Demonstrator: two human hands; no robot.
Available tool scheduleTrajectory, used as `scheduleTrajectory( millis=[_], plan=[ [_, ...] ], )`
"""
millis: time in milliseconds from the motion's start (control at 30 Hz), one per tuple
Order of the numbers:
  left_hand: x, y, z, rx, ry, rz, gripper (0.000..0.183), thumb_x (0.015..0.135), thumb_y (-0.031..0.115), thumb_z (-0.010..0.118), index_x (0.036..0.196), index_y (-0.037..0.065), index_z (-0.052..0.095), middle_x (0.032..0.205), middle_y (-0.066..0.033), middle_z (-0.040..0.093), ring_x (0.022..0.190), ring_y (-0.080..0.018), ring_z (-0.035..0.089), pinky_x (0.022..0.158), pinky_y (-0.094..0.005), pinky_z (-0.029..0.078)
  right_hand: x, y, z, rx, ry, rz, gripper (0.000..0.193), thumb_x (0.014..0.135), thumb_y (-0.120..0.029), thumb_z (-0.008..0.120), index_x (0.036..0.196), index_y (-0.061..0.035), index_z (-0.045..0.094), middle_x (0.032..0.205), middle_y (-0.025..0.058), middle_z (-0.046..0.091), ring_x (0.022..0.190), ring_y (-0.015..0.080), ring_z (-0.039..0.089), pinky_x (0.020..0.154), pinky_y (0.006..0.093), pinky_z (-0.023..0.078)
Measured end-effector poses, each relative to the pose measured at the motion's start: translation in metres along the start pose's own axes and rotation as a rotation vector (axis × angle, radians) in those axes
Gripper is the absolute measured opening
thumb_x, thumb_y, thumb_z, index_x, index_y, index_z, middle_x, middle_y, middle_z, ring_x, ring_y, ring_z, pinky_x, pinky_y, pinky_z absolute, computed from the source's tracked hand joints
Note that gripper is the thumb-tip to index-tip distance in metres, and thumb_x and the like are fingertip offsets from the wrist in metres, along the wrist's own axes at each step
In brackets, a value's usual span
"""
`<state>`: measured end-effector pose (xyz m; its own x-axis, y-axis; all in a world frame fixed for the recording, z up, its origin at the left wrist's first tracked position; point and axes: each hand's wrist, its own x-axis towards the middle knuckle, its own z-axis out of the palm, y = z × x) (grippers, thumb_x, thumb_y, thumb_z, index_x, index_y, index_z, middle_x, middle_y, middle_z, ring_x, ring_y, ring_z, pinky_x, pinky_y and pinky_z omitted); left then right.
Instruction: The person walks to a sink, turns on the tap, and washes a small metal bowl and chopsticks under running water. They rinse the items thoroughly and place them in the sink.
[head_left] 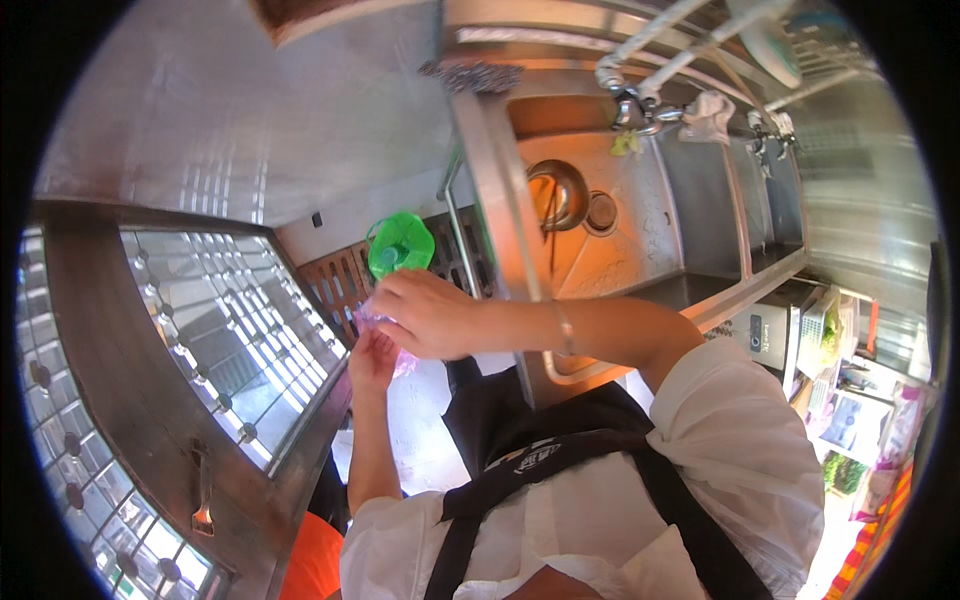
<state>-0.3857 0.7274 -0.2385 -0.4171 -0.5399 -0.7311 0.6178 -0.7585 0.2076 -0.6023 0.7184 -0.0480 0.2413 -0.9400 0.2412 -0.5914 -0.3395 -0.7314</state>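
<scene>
In front of me and to the left, my right hand (425, 315) reaches across my body and meets my left hand (373, 357). Thin, see-through pink plastic, like a bag (405, 363), shows between and below the two hands. Fingers of both are closed on it, the right hand's partly covering it. Just beyond the hands, a green plastic bucket or basket (403, 243) stands low near a slotted brown grate.
To the right runs a steel sink (610, 260) holding a metal bowl (558, 195), with taps (640, 110) above. A metal door with a barred window (235, 330) stands at left. A metal rail (461, 235) rises beside the sink. Shelves with goods are at far right.
</scene>
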Motion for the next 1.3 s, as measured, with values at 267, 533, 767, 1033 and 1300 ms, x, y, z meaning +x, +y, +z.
scheduleTrajectory(
  millis=[267,533,767,1033,1300],
  plan=[
    [-0.143,-0.05,0.15,0.403,0.081,0.31,0.032,0.095,0.028,0.049,0.095,-0.001,0.061,0.088,-0.0142,0.065,0.081,-0.0246,0.063,0.075,-0.0344,0.051,-0.157,0.056,-0.2,0.062,0.443,0.371,0.016,0.081,-0.011,0.064,0.09,0.0011,0.058,0.076,0.0126,0.056,0.068,0.0248,0.057,0.062,0.0354,0.047],
    [-0.177,-0.219,0.264,0.504,0.082,0.298,0.029,0.095,0.022,0.046,0.095,-0.003,0.06,0.086,-0.0146,0.066,0.075,-0.0239,0.065,0.069,-0.0322,0.053,-0.084,0.207,-0.345,-0.282,0.19,0.637,0.029,0.079,-0.015,0.062,0.094,0.009,0.061,0.095,0.0282,0.061,0.095,0.0398,0.059,0.083,0.0443,0.048],
    [-0.181,-0.291,0.296,0.578,0.151,0.272,0.023,0.093,0.018,0.053,0.095,-0.003,0.062,0.085,-0.013,0.067,0.073,-0.0211,0.065,0.067,-0.0297,0.051,-0.067,0.225,-0.373,-0.374,-0.03,0.419,0.017,0.07,0.001,0.056,0.085,0.0088,0.062,0.088,0.0293,0.062,0.087,0.0411,0.061,0.079,0.0436,0.049],
    [-0.168,-0.297,0.298,0.535,0.214,0.305,0.023,0.093,0.017,0.053,0.096,-0.004,0.061,0.086,-0.0162,0.066,0.073,-0.0248,0.065,0.068,-0.033,0.054,-0.154,0.216,-0.331,-0.283,0.488,-0.082,0.027,0.075,-0.001,0.057,0.102,-0.0011,0.052,0.089,0.0165,0.054,0.09,0.0366,0.05,0.076,0.044,0.043],
    [-0.1,-0.272,0.33,0.452,0.002,0.053,0.029,0.096,0.022,0.046,0.104,-0.003,0.059,0.092,-0.016,0.066,0.083,-0.0261,0.065,0.074,-0.0349,0.053,-0.257,0.308,-0.181,0.524,0.139,1.092,0.013,0.074,-0.003,0.059,0.086,-0.0085,0.059,0.075,0.0048,0.057,0.059,0.0194,0.056,0.05,0.0318,0.044]
  ],
)
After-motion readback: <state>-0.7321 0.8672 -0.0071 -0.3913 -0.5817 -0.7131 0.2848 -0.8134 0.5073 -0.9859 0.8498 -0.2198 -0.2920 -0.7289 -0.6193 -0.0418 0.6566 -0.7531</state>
